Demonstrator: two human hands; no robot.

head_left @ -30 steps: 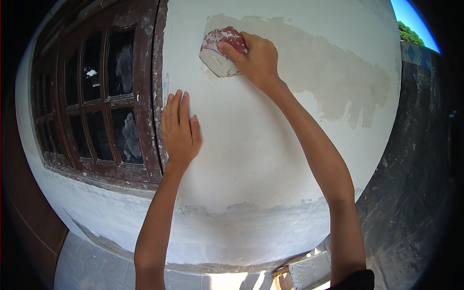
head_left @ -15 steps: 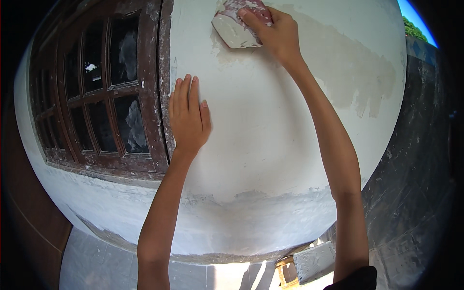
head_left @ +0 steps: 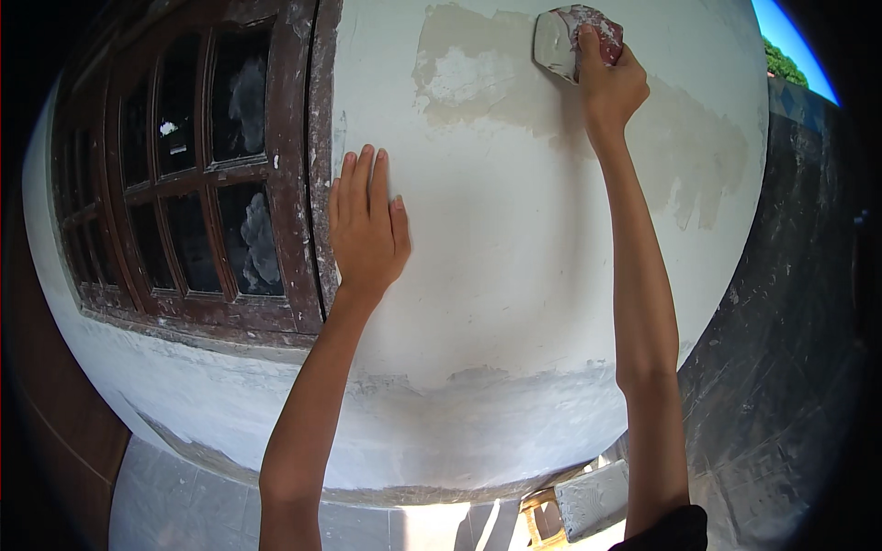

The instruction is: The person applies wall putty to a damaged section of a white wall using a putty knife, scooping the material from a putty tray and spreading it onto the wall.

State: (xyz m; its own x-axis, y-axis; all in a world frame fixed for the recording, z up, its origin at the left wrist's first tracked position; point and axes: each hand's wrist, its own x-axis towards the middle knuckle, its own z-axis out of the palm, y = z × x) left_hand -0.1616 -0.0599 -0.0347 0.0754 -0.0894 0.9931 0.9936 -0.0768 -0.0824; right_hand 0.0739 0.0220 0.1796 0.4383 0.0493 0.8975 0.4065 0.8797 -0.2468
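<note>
My right hand (head_left: 611, 90) grips a putty scraper (head_left: 560, 46) with a pale, putty-covered face and a reddish, smeared back. Its edge is against the upper part of a white wall (head_left: 478, 248). Left of the scraper is a beige patch of putty (head_left: 450, 41) with a whiter area inside it, and more beige putty spreads to the right below my hand. My left hand (head_left: 369, 225) lies flat on the wall beside the window frame, fingers stretched out, holding nothing.
A brown wooden window (head_left: 197, 174) with dark panes and white smudges fills the left side. Below right, a grey putty-smeared board (head_left: 593, 500) rests by a wooden stool (head_left: 540, 519) on the tiled floor (head_left: 202, 500). A dark wall (head_left: 790, 275) stands at the right.
My right hand has swept the scraper to the right and slightly down along the wall. The beige patch it was covering now shows. My left hand stays flat in nearly the same place.
</note>
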